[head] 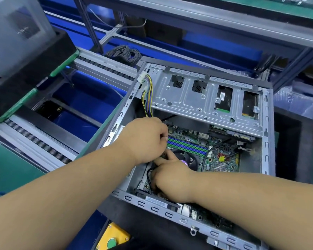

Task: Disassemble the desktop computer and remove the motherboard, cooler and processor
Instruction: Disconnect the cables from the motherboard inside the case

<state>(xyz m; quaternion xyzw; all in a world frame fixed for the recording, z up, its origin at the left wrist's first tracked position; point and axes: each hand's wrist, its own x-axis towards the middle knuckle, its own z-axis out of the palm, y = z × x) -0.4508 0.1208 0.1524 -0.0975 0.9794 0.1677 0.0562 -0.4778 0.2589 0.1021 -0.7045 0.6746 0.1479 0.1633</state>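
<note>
Right hand (pixel 170 175) grips a black cable (pixel 149 175) beside the cooler (pixel 185 157); left hand (pixel 145 139) curled, grip unclear.

Black foam pad (pixel 294 150) carries open computer case (pixel 267 134); roller conveyor (pixel 43 141) at left, perhaps underneath.

Two hands working inside case: left hand (pixel 145 139), right hand (pixel 170 175). One open computer case (pixel 266 141) lying on its side. One motherboard (pixel 222 165) showing. One cooler fan (pixel 188 157), partly hidden. Four memory slots (pixel 188 146), blue and green alternating. One multicoloured wire bundle (pixel 148 94) hanging. One drive cage (pixel 192 98). One yellow button box (pixel 113 237).
</note>
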